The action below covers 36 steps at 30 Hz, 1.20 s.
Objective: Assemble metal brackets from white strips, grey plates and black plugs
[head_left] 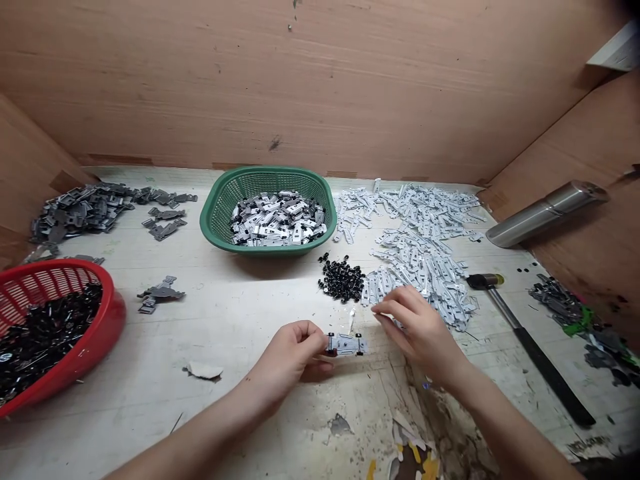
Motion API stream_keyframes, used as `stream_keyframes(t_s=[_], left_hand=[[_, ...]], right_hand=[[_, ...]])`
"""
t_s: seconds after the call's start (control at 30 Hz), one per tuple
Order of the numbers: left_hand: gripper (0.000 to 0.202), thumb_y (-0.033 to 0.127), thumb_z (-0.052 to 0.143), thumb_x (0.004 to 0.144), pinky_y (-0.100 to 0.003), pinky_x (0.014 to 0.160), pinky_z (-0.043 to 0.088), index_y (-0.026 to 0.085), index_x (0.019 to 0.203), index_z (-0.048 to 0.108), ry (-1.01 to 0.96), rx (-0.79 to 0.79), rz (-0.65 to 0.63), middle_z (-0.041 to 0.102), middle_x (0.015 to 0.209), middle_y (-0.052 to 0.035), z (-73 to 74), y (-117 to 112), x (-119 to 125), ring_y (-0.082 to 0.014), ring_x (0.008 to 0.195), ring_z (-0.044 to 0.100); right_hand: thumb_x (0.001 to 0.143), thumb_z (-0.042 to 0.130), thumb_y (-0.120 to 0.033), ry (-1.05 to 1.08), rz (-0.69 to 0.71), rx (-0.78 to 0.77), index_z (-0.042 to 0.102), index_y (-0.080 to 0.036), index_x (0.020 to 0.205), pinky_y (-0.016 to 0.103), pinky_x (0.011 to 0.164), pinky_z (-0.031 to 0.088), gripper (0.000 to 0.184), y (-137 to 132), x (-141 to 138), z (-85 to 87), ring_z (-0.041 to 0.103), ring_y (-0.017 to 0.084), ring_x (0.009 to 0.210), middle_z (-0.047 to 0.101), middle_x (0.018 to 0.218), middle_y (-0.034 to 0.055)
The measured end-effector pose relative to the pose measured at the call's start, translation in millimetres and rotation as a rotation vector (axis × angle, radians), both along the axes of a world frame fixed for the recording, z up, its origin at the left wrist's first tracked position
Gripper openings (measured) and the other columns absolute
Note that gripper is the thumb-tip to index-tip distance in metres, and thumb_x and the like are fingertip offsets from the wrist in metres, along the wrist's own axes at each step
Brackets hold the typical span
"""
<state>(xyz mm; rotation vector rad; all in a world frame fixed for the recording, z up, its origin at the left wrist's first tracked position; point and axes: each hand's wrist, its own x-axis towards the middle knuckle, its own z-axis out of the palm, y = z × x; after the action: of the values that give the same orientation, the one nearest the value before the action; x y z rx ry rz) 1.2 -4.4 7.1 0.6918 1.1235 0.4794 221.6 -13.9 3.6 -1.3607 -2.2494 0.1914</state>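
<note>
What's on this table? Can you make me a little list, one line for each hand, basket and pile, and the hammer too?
Left hand: holding a small wheeled piece
Right hand: near the white pieces; can't tell if it holds anything
Green basket: many white and grey pieces
Red basket: lots of black parts
Middle pile: small black bits
Right pile: the white pieces
Left pile: flat grey pieces
Hammer: lying on the right

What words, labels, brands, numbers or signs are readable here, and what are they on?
None can be read.
Pale mark among the black parts in the red basket: too small and blurred.
Silver piece in the left hand: no legible lettering.
Hammer, green basket: none legible.
</note>
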Motion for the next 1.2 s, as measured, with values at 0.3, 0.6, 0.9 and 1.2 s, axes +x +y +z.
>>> stream_keyframes(t_s=[0.3,0.6,0.9,1.2], left_hand=[[0.023,0.032,0.062,0.07,-0.031,0.072,0.05,0.017,0.066,0.046,0.012,-0.01,0.005,0.061,0.07,0.0018,-0.4,4,-1,-0.0116,0.061,0.061],[0.023,0.034,0.061,0.07,-0.03,0.069,0.05,0.018,0.068,0.045,0.013,-0.012,0.003,0.062,0.076,0.0002,-1.7,3,-2,-0.0132,0.061,0.063],[0.022,0.033,0.06,0.071,-0.03,0.07,0.05,0.017,0.067,0.045,0.018,0.002,0.009,0.061,0.075,0.0003,-1.4,2,-3,-0.0117,0.06,0.061],[0.022,0.033,0.061,0.07,-0.029,0.069,0.049,0.018,0.069,0.045,0.018,-0.004,0.006,0.062,0.076,0.0002,-3.5,3,-3,-0.0123,0.061,0.062]], right_hand=[[0.084,0.045,-0.003,-0.631,0.334,0.126,0.058,-0.017,0.08,0.034,0.067,0.039,0.02,50,11,-8.3,0.047,0.022,0.083,0.057,0.088,0.0081],[0.081,0.054,-0.019,-0.408,0.013,-0.014,0.059,-0.014,0.1,0.035,0.072,0.044,0.021,60,23,-3.7,0.048,0.025,0.089,0.055,0.097,0.0117],[0.088,0.046,-0.013,-0.434,0.045,0.056,0.061,-0.014,0.097,0.039,0.077,0.043,0.018,60,18,-9.4,0.051,0.026,0.091,0.06,0.095,0.0117],[0.091,0.037,-0.016,0.062,-0.09,-0.312,0.04,-0.02,0.126,0.03,0.062,0.048,0.035,13,19,0.3,0.056,0.017,0.075,0.056,0.091,0.0074]])
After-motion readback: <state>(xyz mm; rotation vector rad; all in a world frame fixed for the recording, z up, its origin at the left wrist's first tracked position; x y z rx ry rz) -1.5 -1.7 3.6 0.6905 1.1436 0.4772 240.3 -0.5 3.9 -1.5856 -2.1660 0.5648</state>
